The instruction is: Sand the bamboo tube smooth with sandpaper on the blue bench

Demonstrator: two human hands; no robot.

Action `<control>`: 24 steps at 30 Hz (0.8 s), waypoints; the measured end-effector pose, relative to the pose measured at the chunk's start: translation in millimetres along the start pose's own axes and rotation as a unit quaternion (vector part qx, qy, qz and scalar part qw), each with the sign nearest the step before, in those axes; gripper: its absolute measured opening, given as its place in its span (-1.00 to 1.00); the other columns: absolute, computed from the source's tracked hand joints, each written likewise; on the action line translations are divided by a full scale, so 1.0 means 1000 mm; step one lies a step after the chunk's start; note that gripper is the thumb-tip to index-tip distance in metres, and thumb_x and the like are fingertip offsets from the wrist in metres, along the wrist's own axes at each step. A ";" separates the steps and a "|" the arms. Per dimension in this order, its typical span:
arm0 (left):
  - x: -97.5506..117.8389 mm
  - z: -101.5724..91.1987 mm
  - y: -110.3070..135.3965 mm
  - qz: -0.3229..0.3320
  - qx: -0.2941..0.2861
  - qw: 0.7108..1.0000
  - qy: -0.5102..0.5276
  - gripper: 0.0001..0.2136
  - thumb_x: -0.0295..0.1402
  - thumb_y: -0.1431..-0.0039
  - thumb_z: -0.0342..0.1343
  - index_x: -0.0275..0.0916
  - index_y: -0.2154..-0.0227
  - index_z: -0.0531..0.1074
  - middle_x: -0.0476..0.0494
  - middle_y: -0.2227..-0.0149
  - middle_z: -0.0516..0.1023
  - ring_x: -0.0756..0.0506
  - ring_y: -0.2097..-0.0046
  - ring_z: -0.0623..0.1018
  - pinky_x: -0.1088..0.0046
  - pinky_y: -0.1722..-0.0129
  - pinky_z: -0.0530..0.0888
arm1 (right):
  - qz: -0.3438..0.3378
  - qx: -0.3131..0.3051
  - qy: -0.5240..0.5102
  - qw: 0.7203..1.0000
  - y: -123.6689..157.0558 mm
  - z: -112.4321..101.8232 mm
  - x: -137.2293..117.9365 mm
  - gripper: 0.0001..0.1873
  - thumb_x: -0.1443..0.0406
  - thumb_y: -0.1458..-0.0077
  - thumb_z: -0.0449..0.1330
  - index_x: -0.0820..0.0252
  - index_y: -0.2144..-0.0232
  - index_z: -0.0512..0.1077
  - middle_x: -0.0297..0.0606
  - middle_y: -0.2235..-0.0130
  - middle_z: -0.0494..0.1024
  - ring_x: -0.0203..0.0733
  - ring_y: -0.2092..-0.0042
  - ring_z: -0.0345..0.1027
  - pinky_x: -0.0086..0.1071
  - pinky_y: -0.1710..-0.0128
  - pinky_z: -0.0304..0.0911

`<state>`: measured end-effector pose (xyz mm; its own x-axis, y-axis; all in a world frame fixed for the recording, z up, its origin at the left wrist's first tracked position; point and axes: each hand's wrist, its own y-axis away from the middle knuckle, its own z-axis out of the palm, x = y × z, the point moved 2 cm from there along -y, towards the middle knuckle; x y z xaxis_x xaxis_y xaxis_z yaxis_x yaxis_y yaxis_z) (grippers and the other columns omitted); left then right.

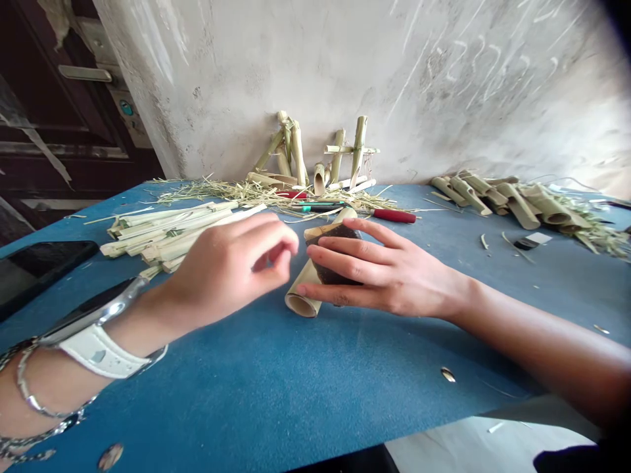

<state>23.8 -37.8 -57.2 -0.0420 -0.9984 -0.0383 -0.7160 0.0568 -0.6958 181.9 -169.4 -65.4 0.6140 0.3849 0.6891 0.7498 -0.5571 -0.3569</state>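
A short bamboo tube (303,292) lies on the blue table (305,381), its open end toward me. My right hand (384,272) rests over it with fingers stretched, pressing a dark, sandpaper-like sheet (335,236) around the tube. My left hand (231,269), wearing a white watch, hovers just left of the tube with fingers curled loosely and thumb near the fingertips; nothing shows in it.
Split bamboo strips (167,233) lie at the left. Small bamboo frames (315,157) lean on the wall at the back, with a red-handled tool (394,215) and pens (315,205) nearby. Several cut bamboo tubes (507,197) lie at the right. A phone (39,266) lies far left.
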 end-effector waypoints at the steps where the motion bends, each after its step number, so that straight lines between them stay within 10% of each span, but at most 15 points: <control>1: 0.002 0.002 0.001 0.015 -0.022 0.999 0.029 -0.91 -0.50 -0.10 -0.05 -0.21 0.41 0.32 0.06 0.47 0.37 0.06 0.46 0.37 0.54 0.42 0.30 | -0.001 0.002 -0.001 1.000 0.000 0.000 0.000 -0.60 0.43 -0.21 0.04 0.06 -0.09 0.28 -0.23 -0.06 0.37 -0.16 -0.11 0.21 -0.09 -0.14 0.12; 7: 0.008 0.004 0.003 -0.025 -0.127 0.979 0.156 -0.95 -0.43 -0.02 0.08 -0.18 0.43 0.34 0.11 0.50 0.39 0.09 0.53 0.37 0.59 0.47 0.32 | -0.004 0.030 0.001 1.000 0.001 -0.003 0.002 -0.63 0.37 -0.23 0.05 0.02 -0.08 0.28 -0.25 -0.06 0.38 -0.16 -0.12 0.21 -0.11 -0.13 0.15; 24: 0.014 0.004 -0.001 -0.104 -0.180 0.912 0.353 -0.88 -0.44 -0.13 0.02 -0.23 0.50 0.35 0.10 0.53 0.43 0.11 0.53 0.39 0.67 0.54 0.34 | -0.014 0.032 -0.002 0.999 0.003 -0.004 0.000 -0.58 0.29 -0.18 0.14 -0.12 -0.09 0.26 -0.31 -0.08 0.36 -0.17 -0.13 0.18 -0.12 -0.15 0.13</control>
<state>26.5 -51.8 -59.8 -0.2267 -0.7445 0.6279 -0.9366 -0.0103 -0.3502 183.0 -173.7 -63.7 0.5935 0.4034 0.6964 0.7810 -0.4975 -0.3775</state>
